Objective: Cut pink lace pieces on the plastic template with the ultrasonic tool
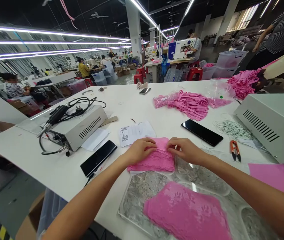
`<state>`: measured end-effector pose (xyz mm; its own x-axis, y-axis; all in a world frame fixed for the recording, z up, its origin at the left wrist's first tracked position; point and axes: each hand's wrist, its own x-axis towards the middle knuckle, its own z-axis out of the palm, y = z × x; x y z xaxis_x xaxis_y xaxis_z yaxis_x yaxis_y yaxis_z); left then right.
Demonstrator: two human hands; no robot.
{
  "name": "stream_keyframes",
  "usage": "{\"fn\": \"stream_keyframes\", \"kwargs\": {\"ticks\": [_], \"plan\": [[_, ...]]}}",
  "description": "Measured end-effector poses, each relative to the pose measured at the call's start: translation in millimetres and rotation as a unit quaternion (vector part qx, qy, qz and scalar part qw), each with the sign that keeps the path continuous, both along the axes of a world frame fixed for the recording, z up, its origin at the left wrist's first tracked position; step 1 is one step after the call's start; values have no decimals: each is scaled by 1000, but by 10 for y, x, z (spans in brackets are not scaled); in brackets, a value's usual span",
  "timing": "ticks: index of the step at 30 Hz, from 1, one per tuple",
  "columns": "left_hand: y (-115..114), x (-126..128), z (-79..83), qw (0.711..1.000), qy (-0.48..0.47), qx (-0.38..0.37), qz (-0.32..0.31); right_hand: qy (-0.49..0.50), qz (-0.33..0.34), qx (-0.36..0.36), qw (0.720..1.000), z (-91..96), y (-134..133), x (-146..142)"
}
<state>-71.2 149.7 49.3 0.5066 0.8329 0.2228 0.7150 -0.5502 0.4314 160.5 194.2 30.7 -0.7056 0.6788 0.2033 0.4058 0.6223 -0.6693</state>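
A folded pink lace piece (pixel 156 160) lies on the white table (pixel 64 170) in front of me. My left hand (pixel 139 150) rests on its left top corner with fingers curled, pinching the fabric. My right hand (pixel 185 150) pinches the right top edge of the same piece. Closer to me, another pink lace piece (pixel 184 213) lies inside a clear plastic bag (pixel 137 200).
Two black phones (pixel 98 157) (pixel 201 132), a grey metal box with cables (pixel 82 128), a paper slip with a QR code (pixel 134 132), orange snips (pixel 234 149), a second grey box (pixel 271 125) and piles of pink straps (pixel 189 104) lie on the table. Workers sit at sewing stations behind.
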Motion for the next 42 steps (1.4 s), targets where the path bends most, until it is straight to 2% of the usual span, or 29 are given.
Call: {"fn": "stream_keyframes", "kwargs": {"ticks": [6, 10, 16, 23, 33, 42], "plan": [[33, 13, 60, 1000, -11, -29, 4, 13, -4, -42, 999, 27, 52, 12], [50, 24, 37, 999, -11, -34, 12, 13, 13, -35, 999, 50, 10, 25], [67, 50, 51, 999, -10, -41, 23, 18, 1, -40, 999, 55, 4, -9], [69, 49, 86, 998, 5, -56, 25, 25, -19, -110, 993, 71, 102, -7], [102, 51, 105, 997, -10, -74, 29, 26, -13, -235, 972, -41, 211, 25], [121, 59, 153, 993, -32, -107, 35, 29, -7, -284, 958, -38, 225, 16]]}}
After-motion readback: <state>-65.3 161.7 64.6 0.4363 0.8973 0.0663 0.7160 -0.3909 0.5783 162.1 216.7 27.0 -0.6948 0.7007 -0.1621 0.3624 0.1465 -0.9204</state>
